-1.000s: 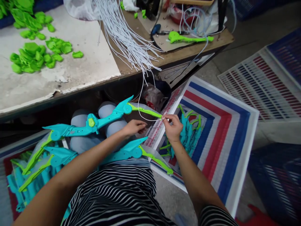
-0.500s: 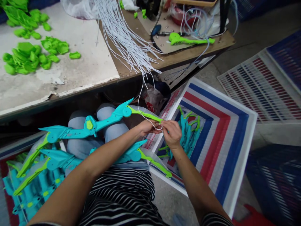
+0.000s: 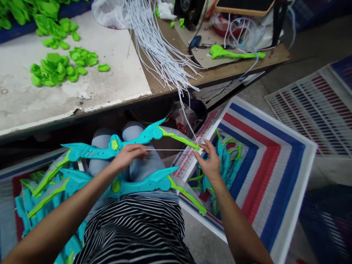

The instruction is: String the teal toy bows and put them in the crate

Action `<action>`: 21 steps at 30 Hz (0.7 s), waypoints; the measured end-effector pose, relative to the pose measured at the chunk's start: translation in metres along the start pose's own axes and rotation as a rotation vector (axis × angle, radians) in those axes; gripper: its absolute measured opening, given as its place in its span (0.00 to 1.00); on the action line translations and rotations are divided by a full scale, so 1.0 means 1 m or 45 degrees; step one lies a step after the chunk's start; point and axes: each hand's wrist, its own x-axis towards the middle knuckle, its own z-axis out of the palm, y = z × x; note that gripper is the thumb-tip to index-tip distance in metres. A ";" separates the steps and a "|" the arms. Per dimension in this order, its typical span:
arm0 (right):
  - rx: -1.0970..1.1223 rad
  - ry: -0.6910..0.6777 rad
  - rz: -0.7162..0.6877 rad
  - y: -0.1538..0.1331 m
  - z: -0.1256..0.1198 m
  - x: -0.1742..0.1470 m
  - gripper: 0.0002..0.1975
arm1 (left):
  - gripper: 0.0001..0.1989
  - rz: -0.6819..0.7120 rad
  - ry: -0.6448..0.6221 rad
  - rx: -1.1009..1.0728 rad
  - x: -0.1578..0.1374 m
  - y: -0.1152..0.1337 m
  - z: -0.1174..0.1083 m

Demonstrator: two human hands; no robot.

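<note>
A turquoise toy bow (image 3: 140,139) with lime-green limbs lies across my lap. My right hand (image 3: 210,161) pinches the tip of its right green limb, where a white string (image 3: 170,149) passes through. From that tip the string runs taut to my left hand (image 3: 132,154), whose fingers are closed on it over the bow's middle. The string's other part rises from the tip toward the bundle of white strings (image 3: 167,55) hanging over the table edge. Nearer my striped shirt rests a second toy bow (image 3: 143,185) of the same colours, touched by neither hand.
A striped crate (image 3: 269,176) with several bows inside stands at my right. More bows (image 3: 49,205) fill a container at my left. The table (image 3: 115,79) ahead holds green plastic pieces (image 3: 55,69), a green limb (image 3: 233,54) and a framed dark panel (image 3: 244,6).
My left hand has moved left from the bow's tip, drawing the string out straight. My right hand stays at the tip. The whole view has shifted slightly.
</note>
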 end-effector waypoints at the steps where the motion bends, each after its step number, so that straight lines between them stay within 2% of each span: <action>1: 0.006 0.000 0.016 0.001 0.001 0.000 0.29 | 0.08 0.054 0.121 -0.097 -0.023 0.007 -0.026; 3: 0.022 0.005 0.048 0.004 0.002 0.001 0.31 | 0.06 0.152 0.403 -0.289 -0.069 0.018 -0.075; 5: 0.019 0.000 0.063 0.007 0.004 0.002 0.32 | 0.07 0.292 0.708 -0.470 -0.108 0.023 -0.113; 7: -0.013 -0.014 0.060 0.009 0.003 0.004 0.32 | 0.10 0.430 0.934 -0.588 -0.135 0.019 -0.133; 8: -0.042 -0.022 0.046 0.008 0.002 0.006 0.31 | 0.10 0.472 0.996 -0.619 -0.144 0.015 -0.137; 10: -0.130 -0.011 -0.039 0.002 0.000 0.012 0.28 | 0.08 0.465 1.012 -0.630 -0.150 0.003 -0.130; 12: -0.238 0.048 -0.194 -0.015 0.004 0.023 0.24 | 0.07 0.371 0.946 -0.561 -0.144 -0.009 -0.112; 15: -0.246 0.058 -0.481 -0.064 0.036 0.042 0.16 | 0.10 0.339 0.921 -0.214 -0.125 -0.025 -0.084; 16: -0.193 -0.027 -0.599 -0.086 0.055 0.046 0.14 | 0.10 0.364 0.897 -0.056 -0.119 -0.031 -0.077; 18: -0.079 -0.306 -0.883 -0.132 0.103 0.047 0.13 | 0.08 0.390 0.831 0.185 -0.110 -0.043 -0.066; 21: -0.135 -0.707 -1.245 -0.189 0.176 0.035 0.17 | 0.10 0.307 0.715 0.238 -0.106 -0.064 -0.056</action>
